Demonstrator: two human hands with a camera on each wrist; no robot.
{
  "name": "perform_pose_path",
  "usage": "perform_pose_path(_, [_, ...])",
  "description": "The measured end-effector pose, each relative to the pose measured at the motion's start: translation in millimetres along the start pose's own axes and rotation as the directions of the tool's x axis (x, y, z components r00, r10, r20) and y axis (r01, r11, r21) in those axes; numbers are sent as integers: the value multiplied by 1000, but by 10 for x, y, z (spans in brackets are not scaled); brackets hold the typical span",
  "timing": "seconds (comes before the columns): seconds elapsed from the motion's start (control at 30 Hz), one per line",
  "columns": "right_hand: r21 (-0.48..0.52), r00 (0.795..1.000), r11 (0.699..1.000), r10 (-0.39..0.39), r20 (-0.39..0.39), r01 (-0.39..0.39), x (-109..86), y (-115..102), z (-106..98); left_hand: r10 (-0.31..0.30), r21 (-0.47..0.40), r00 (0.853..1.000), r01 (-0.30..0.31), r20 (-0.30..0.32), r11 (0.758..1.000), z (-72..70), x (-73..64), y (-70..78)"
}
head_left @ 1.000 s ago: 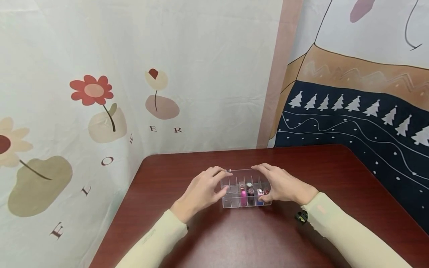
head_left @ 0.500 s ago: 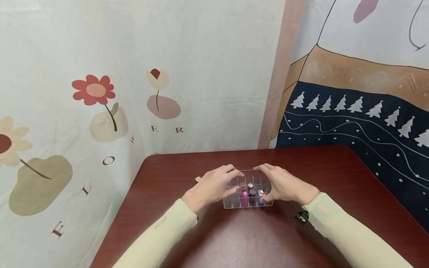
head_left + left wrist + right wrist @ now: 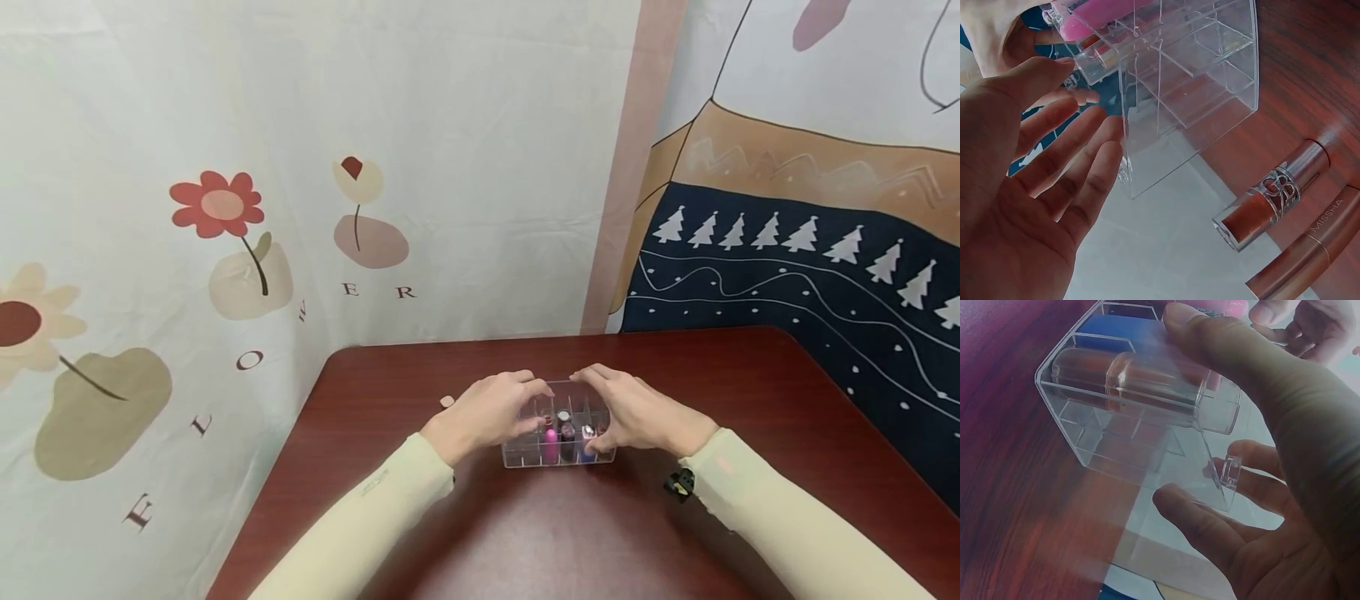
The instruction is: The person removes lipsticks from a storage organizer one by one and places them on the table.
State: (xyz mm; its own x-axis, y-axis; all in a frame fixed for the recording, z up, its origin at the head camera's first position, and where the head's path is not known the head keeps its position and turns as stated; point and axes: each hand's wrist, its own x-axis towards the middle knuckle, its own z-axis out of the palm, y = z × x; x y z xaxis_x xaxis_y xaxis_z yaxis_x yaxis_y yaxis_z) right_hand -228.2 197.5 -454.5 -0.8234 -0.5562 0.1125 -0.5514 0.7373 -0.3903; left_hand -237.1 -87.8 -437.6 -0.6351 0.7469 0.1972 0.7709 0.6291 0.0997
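Note:
A clear plastic lipstick organizer [image 3: 522,457] with compartments stands on the table. It holds a pink tube [image 3: 551,447], a dark tube [image 3: 567,444] and a blue item [image 3: 588,451]; in the right wrist view a clear-capped tube [image 3: 1129,378] lies beside the blue one [image 3: 1116,334]. My right hand [image 3: 637,410] grips the organizer's right end, thumb at the front and fingers behind. Over its left part is my left hand [image 3: 491,415], fingers loosely spread and holding nothing. Whether that hand touches the plastic I cannot tell.
In the left wrist view a lip gloss tube [image 3: 1275,194] with silver ornament and a copper lipstick tube [image 3: 1310,250] marked MISSHA lie on the table [image 3: 525,542]. A small pale item [image 3: 447,401] shows behind my left wrist. Printed fabric [image 3: 480,167] hangs behind the table.
My left hand has shifted right, from the organizer's left end toward its middle. A small pale item has come into sight behind it. My right hand stays at the right end.

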Motion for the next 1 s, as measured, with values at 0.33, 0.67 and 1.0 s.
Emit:
perform_pose_path(0.33, [-10, 1000, 1000, -16, -4, 16, 22, 18, -8, -23, -41, 998, 25, 57, 999, 28, 79, 28])
perform_pose_path(0.67, [-9, 1000, 1000, 1, -1, -1, 4, 13, -1, -31, -50, 998, 33, 56, 998, 67, 100, 74])
perform_pose_path(1.0, [22, 1000, 1000, 3, 2, -3, -14, 13, 33, -62, -57, 997, 65, 42, 996, 148, 80, 93])
